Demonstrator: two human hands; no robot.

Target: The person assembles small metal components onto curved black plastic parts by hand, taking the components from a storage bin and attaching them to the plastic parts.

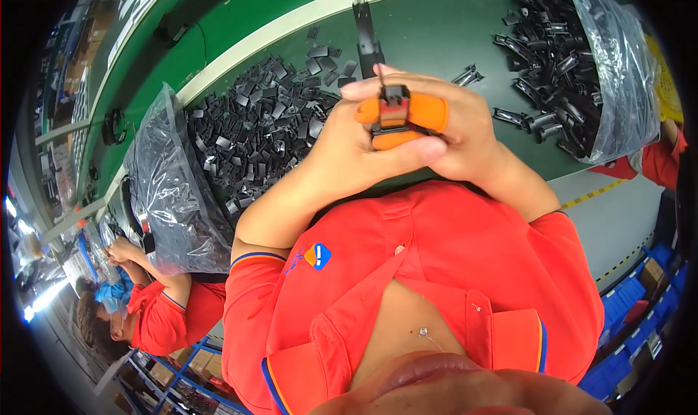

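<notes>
Both hands meet in front of my chest, above the green table. My left hand [347, 142] and my right hand [469, 121] are closed around a small black plastic part [396, 93], pinched between the fingers. Orange finger covers [427, 113] wrap several fingertips around it. Fingers hide most of the part, so its full shape cannot be made out. Just beyond the hands stands a narrow black piece [366, 37] with a thin cord at its top. Left of my hands spreads a heap of small flat black plastic pieces [254, 117].
A clear plastic bag [178, 204] lies beside the left heap. On the right, longer black curved parts [556, 66] pile against another clear bag [618, 73]. A few parts [469, 75] lie near my right hand. A co-worker in red [174, 317] works at the left; another red sleeve [654, 160] shows at the right.
</notes>
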